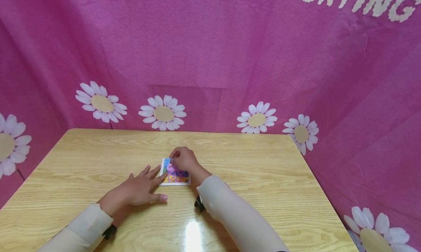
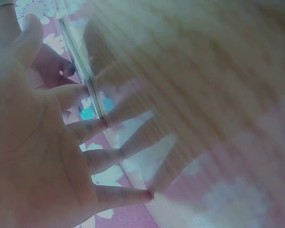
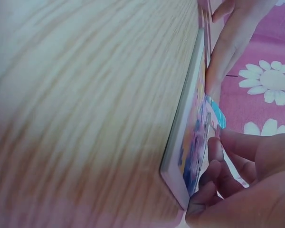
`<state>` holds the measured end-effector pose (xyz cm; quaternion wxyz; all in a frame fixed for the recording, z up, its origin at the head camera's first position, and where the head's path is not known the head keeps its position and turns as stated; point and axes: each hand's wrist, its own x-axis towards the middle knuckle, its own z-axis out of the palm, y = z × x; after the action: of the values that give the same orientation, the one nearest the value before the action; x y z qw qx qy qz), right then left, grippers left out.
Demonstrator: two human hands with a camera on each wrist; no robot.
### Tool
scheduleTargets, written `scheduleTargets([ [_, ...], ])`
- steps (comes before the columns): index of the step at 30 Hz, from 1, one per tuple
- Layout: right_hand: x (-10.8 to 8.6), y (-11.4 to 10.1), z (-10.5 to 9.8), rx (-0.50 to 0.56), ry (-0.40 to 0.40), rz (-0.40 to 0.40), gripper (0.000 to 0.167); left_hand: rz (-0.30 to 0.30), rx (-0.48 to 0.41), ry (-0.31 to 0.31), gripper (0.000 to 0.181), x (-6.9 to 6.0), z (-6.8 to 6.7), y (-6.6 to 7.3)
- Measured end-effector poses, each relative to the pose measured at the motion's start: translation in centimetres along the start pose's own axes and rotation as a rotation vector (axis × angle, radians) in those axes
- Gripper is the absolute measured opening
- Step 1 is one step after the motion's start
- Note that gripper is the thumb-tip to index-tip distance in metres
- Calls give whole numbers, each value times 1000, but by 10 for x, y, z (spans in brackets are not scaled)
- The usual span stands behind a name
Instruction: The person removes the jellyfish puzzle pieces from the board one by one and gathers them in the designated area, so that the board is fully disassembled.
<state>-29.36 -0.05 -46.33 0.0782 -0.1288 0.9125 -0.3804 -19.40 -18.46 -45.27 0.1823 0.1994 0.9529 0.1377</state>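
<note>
A small white-bordered picture board [image 1: 179, 178], printed in pink, blue, purple and yellow, lies flat on the wooden table. My left hand [image 1: 141, 189] spreads its straight fingers at the board's left side, one fingertip resting over the picture. Above the board's upper part, my right hand [image 1: 185, 160] has its thumb and fingers bent together. In the right wrist view, those fingertips pinch a thin flat piece [image 3: 216, 113] with blue and white print, tilted up from the board. The hand hides part of the picture. The left wrist view shows the left palm [image 2: 42, 156] and the board's thin edge [image 2: 80, 61].
The wooden table [image 1: 256, 171] extends around the board on all sides. A pink cloth [image 1: 204, 54] with white daisies hangs behind and beside the table. Dark wrist devices [image 1: 109, 231] sit under both sleeves. Light glares off the table's near part.
</note>
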Motion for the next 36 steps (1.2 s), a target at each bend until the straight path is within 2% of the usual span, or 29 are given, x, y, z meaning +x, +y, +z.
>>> scheduleTargets([
  [10, -2, -4, 3, 76, 42, 72, 4, 10, 9, 8, 90, -1, 0, 0],
  [18, 1, 1, -2, 113, 36, 78, 4, 24, 2, 2, 90, -2, -2, 1],
  [26, 1, 8, -9, 204, 41, 91, 4, 24, 9, -2, 90, 0, 0, 0],
  [36, -1, 22, -22, 251, 27, 107, 5, 20, -4, -5, 91, -1, -3, 4],
])
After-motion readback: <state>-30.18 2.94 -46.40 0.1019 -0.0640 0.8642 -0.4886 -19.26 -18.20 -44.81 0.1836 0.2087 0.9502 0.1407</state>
